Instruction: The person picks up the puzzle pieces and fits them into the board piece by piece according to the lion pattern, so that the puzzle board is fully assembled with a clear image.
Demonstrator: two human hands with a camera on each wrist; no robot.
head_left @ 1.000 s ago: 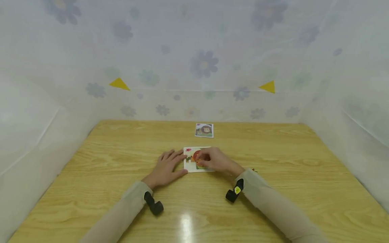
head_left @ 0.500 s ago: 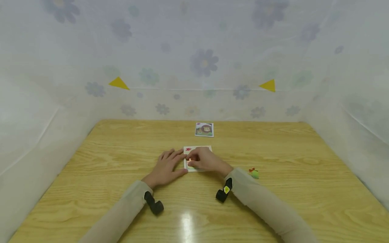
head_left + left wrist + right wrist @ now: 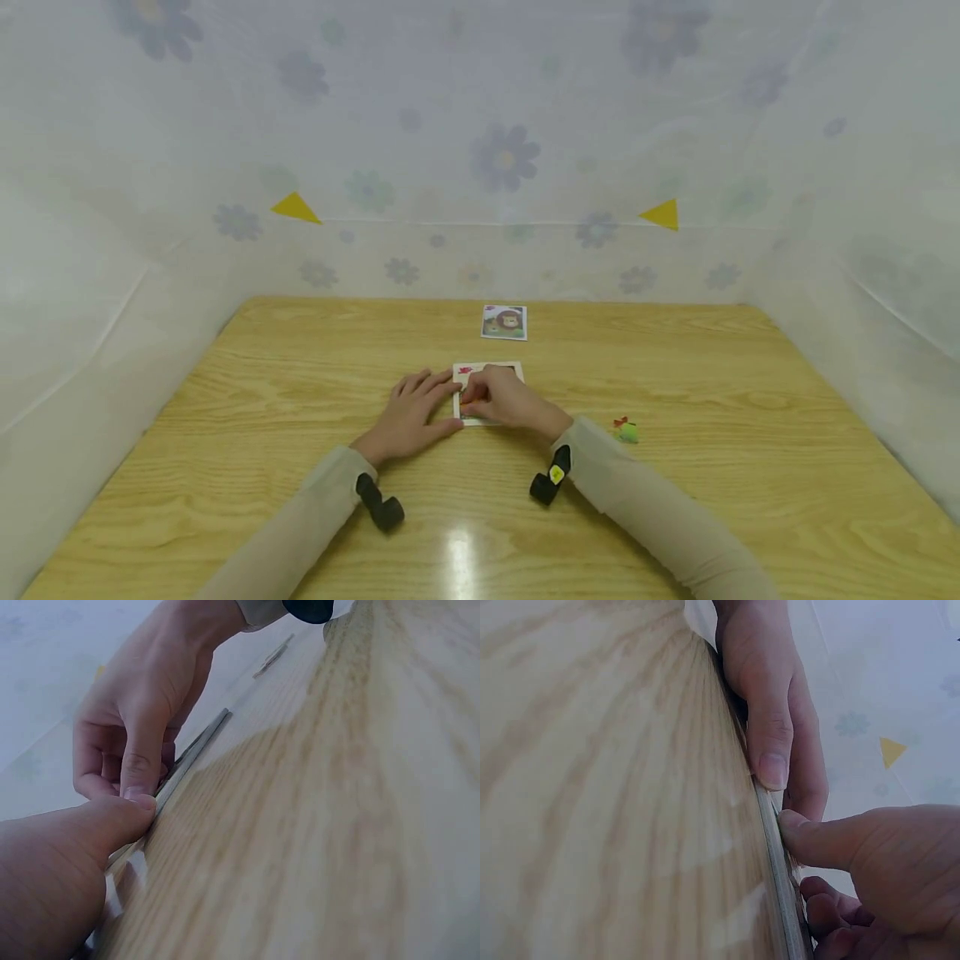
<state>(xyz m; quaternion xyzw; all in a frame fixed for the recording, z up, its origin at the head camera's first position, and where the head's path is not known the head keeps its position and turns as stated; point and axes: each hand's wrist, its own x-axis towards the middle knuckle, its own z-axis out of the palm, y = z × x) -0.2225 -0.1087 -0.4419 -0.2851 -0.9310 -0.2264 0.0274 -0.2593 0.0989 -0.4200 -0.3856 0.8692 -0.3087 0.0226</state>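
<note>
A small jigsaw board (image 3: 517, 366) with a white border lies flat mid-table. My left hand (image 3: 411, 417) spreads beside it, fingertips and thumb at its left edge. Over the board, my right hand (image 3: 512, 398) pinches an orange puzzle piece (image 3: 469, 407) at the lower left, covering most of the picture. The left wrist view has the board's thin side (image 3: 196, 754) under the right hand's (image 3: 154, 697) thumb and curled fingers. In the right wrist view, the right thumb (image 3: 817, 838) presses down close to the left thumb (image 3: 772, 761). The piece is mostly hidden there.
Loose puzzle pieces (image 3: 627, 431), green and red, lie to the right of the board. Farther back sits a square lion picture card (image 3: 504, 322). White flowered sheeting (image 3: 480, 167) with yellow triangles surrounds the wooden table (image 3: 337, 350) on the back and sides.
My right hand has shifted left over the board to its lower left corner, uncovering the loose pieces at right. The left hand has stayed put.
</note>
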